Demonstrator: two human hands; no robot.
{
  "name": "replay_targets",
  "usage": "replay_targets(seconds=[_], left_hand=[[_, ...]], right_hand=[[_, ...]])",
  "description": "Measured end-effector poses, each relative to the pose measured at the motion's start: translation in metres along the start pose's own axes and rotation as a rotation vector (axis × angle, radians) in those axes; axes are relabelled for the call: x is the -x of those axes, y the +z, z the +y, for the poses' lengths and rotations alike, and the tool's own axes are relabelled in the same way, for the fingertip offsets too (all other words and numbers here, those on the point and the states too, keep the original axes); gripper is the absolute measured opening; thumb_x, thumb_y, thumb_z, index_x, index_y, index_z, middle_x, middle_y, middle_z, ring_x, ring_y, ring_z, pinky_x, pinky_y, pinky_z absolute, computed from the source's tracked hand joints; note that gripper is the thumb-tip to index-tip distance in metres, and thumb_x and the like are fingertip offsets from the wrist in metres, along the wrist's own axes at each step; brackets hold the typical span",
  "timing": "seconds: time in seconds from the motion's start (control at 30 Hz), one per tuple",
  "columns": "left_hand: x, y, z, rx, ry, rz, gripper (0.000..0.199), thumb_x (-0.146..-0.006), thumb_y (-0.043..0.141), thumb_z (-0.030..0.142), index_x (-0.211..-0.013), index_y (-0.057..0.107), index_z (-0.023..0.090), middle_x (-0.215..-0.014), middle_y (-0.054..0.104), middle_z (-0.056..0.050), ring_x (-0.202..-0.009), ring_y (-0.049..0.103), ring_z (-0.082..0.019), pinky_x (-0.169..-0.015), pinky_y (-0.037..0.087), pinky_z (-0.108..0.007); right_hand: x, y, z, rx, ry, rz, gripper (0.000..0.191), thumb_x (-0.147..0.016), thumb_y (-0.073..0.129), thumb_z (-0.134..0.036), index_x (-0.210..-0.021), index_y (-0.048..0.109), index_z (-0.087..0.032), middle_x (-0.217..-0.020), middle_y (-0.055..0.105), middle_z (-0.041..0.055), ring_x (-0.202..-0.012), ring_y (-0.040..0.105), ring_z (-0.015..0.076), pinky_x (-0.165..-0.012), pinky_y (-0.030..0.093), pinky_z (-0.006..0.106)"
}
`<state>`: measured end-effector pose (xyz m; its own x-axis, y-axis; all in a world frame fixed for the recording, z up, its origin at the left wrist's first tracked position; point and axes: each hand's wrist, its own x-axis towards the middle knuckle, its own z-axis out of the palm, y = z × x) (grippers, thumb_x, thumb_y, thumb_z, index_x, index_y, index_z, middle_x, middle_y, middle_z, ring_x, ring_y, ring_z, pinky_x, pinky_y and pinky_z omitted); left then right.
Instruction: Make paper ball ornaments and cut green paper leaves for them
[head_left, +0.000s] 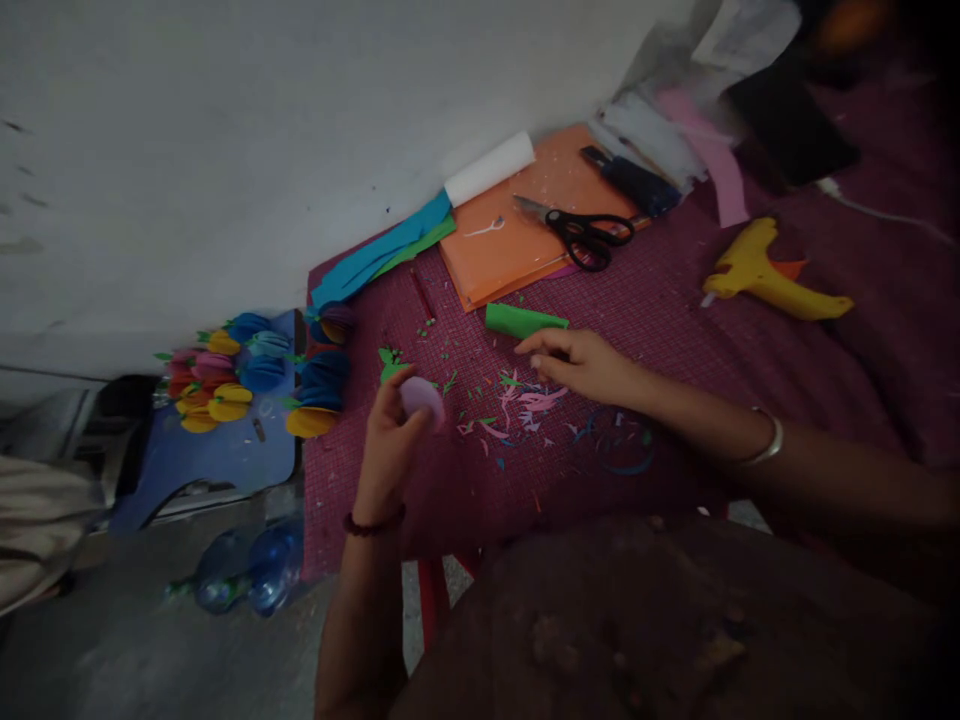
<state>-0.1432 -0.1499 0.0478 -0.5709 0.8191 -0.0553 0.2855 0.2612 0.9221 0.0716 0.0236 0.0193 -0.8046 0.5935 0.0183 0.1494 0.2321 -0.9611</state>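
Note:
Between the thumb and fingers of my left hand (391, 440) is a pale purple disc (422, 402), which looks like cut paper or foam sheet. My right hand (581, 362) hovers over the table with fingers partly bent and apart, and nothing shows in it. Close to its fingertips lies a rolled green sheet (525, 322). Cut scraps (525, 405) in pink, green and blue are strewn below and between the hands. Small green leaf-like pieces (391, 365) lie just beyond my left hand.
Black-handled scissors (589, 232) rest on an orange sheet stack (487, 250) beside a cutter knife (637, 185). A yellow glue gun (772, 275) lies at right. Folded, round colourful ornaments (225, 390) sit on a blue stool (225, 455) and the table's left edge. Large bottles (255, 570) stand on the floor.

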Motion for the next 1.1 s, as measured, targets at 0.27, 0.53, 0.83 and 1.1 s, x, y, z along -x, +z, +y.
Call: replay_targets(seconds=[0.27,0.53,0.83,1.1], left_hand=[[-0.004,0.091,0.020,0.585,-0.203,-0.338,0.070,-0.062,0.081,0.024,-0.127,0.056,0.027,-0.108,0.068,-0.006,-0.062,0.060,-0.011,-0.048,0.045,-0.018],[-0.002,0.087,0.011,0.878,-0.610,-0.574,0.059,-0.083,0.047,0.067,-0.103,0.067,0.016,-0.085,0.072,-0.013,-0.063,0.066,-0.017,-0.049,0.049,-0.023],[0.001,0.094,0.005,1.032,-0.635,-0.453,0.035,-0.087,0.054,0.050,-0.092,0.065,0.017,-0.072,0.067,-0.005,-0.052,0.060,-0.011,-0.044,0.043,-0.019],[0.004,0.093,0.008,0.920,-0.526,-0.458,0.035,-0.082,0.062,0.049,-0.095,0.060,0.016,-0.068,0.061,0.000,-0.045,0.052,-0.007,-0.033,0.024,-0.014]], right_hand=[[-0.002,0.009,-0.008,-0.339,0.023,-0.083,0.024,-0.079,0.063,-0.037,-0.078,0.048,-0.017,-0.070,0.048,-0.0035,-0.063,0.045,0.0094,-0.055,0.038,0.021],[0.001,0.006,-0.001,-0.199,-0.045,-0.050,0.023,-0.089,0.050,-0.039,-0.078,0.048,-0.018,-0.064,0.046,-0.0038,-0.056,0.043,0.0097,-0.051,0.034,0.022],[0.008,0.001,-0.011,0.384,-0.324,-0.186,0.026,-0.096,0.041,-0.028,-0.107,0.060,-0.013,-0.098,0.063,0.0111,-0.089,0.059,0.0201,-0.079,0.043,0.032],[0.009,0.007,-0.008,0.280,-0.353,-0.123,0.018,-0.089,0.052,-0.018,-0.103,0.063,-0.015,-0.094,0.066,0.0075,-0.087,0.061,0.0173,-0.077,0.046,0.029]])
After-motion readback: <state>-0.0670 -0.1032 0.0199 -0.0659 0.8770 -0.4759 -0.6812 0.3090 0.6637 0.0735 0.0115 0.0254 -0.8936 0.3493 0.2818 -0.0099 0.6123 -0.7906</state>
